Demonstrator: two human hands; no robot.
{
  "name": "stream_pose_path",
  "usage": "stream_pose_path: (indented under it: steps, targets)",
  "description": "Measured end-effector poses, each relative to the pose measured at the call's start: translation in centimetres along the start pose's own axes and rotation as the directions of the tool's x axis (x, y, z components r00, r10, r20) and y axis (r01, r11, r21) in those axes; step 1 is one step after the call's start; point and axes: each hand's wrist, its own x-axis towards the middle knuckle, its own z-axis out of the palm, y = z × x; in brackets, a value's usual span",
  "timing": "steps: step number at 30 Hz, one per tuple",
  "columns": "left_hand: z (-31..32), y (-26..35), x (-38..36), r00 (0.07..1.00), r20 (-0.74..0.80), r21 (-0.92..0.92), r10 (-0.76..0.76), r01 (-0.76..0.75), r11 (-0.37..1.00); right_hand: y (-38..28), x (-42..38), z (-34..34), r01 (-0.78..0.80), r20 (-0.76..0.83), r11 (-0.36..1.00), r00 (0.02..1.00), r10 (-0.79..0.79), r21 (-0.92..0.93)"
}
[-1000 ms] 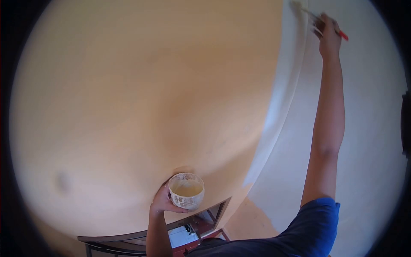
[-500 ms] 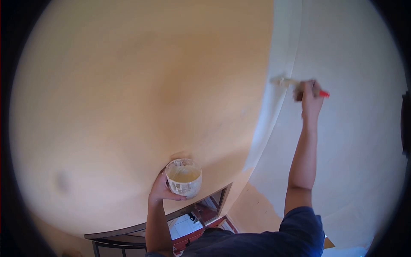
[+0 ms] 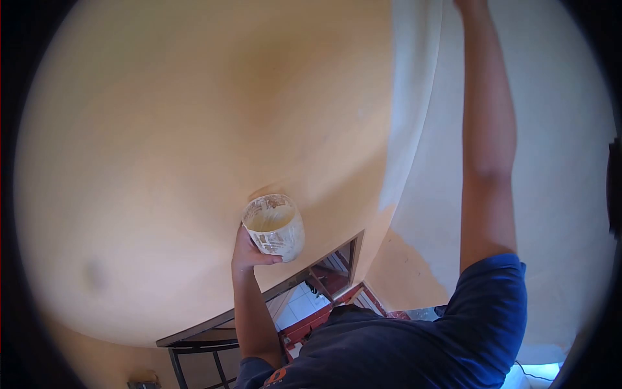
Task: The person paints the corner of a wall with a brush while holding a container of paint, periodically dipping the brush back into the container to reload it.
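My left hand (image 3: 249, 251) is wrapped round the side of a clear plastic tub (image 3: 282, 243), close to the wall. Pale cream paint fills part of the tub, and dried paint streaks its walls. The tub's mouth faces up toward me. High above, my right arm reaches along the wall corner. Only the base of my right hand (image 3: 472, 4) shows at the top edge; its fingers, and anything in them, lie outside the frame. A band of white paint (image 3: 403, 123) runs down the yellow-orange wall (image 3: 162, 142) beside the corner.
To the right stands a pale wall (image 3: 557, 175) with an unpainted peach patch (image 3: 405, 275) low down. Below are a framed opening (image 3: 353, 262), a dark metal railing (image 3: 194, 355) and white floor tiles (image 3: 301, 305) edged in red.
My right hand, which held a paintbrush against the white band near the corner, has risen to the top edge. My left hand and the tub appear slightly higher in view.
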Motion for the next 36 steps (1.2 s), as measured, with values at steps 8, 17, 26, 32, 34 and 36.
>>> stream_pose_path:
  steps: [8,17,26,32,34,36]
  targets:
    - [0.3,0.6,0.2,0.999,-0.030,0.043,0.011,-0.009,0.999,11.8,-25.5,-14.0,-0.455,-0.031,0.879,0.890,0.456,-0.142]
    - [0.1,-0.1,-0.5,0.994,-0.108,0.032,-0.018,0.022,0.999,14.0,-25.7,-17.4,-0.407,0.141,0.580,0.722,0.678,-0.706]
    - [-0.1,-1.2,-1.2,0.985,-0.173,0.010,0.005,-0.003,1.000,7.2,-12.1,-9.9,-0.197,-0.004,0.980,0.980,0.197,0.020]
    - [-1.2,-2.2,-1.9,0.986,-0.164,0.008,-0.010,0.011,1.000,13.9,-28.7,-16.2,-0.429,-0.010,0.902,0.903,0.430,0.047]
    - [-1.5,-2.3,-2.0,0.985,-0.170,-0.002,-0.026,0.026,1.000,14.9,-36.0,-19.2,-0.569,-0.047,0.821,0.820,0.571,0.040]
    - [-2.6,-2.9,-2.5,0.989,-0.141,0.005,-0.048,0.050,0.999,15.2,-42.9,-22.3,-0.700,-0.047,0.714,0.714,0.699,-0.004]
